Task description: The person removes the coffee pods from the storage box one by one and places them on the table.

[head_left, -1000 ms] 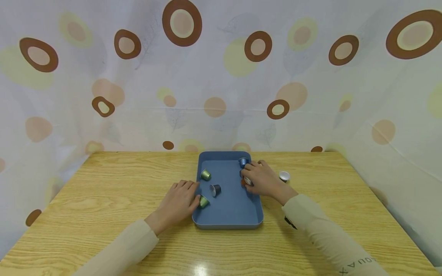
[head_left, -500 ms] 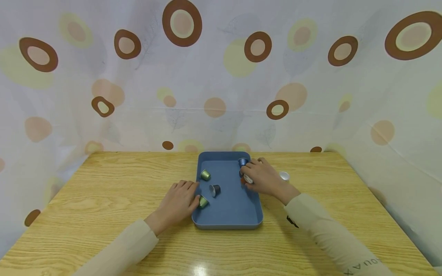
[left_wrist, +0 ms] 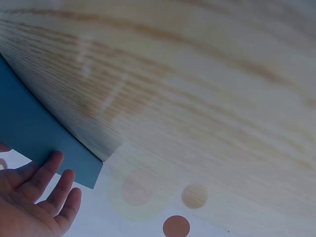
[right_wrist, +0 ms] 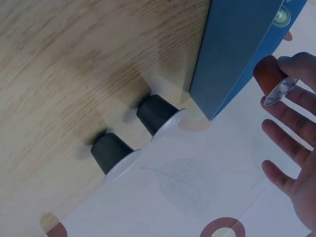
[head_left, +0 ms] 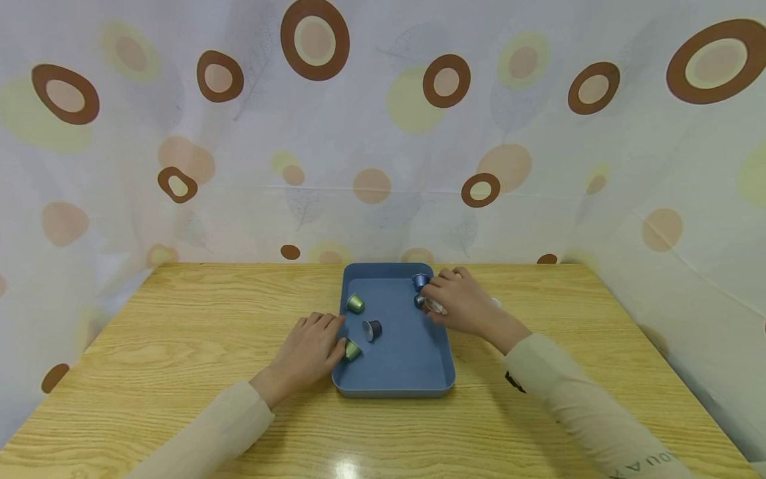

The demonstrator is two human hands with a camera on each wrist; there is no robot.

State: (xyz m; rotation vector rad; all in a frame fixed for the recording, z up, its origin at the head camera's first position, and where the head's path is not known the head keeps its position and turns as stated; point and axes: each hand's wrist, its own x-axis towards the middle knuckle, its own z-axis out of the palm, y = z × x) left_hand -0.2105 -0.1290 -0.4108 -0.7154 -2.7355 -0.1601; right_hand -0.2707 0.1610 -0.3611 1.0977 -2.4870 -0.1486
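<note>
In the right wrist view, my right hand [right_wrist: 296, 118] pinches an orange-brown coffee capsule [right_wrist: 267, 74] between thumb and fingers, its printed lid showing. From the head view, that hand [head_left: 459, 303] is over the right wall of a blue tray [head_left: 395, 393]. Against the tray's left rim rests my left hand [head_left: 308, 349], its thumb near a green capsule [head_left: 352, 350]. Another green capsule [head_left: 356, 304] and a dark grey capsule [head_left: 372, 330] lie in the tray. A blue capsule [head_left: 420, 282] and a dark blue capsule [head_left: 419, 301] lie along its right side, near my right fingers.
Two black capsules [right_wrist: 159, 116] with pale lids sit on the table outside the tray's right wall; my right hand mostly hides them in the head view. The wooden table [head_left: 197, 332] meets a patterned cloth [head_left: 371, 133] at its back edge.
My right hand has lifted slightly and shifted to the right, carrying the orange-brown capsule away from the dark blue one. My left hand stays in place on the tray.
</note>
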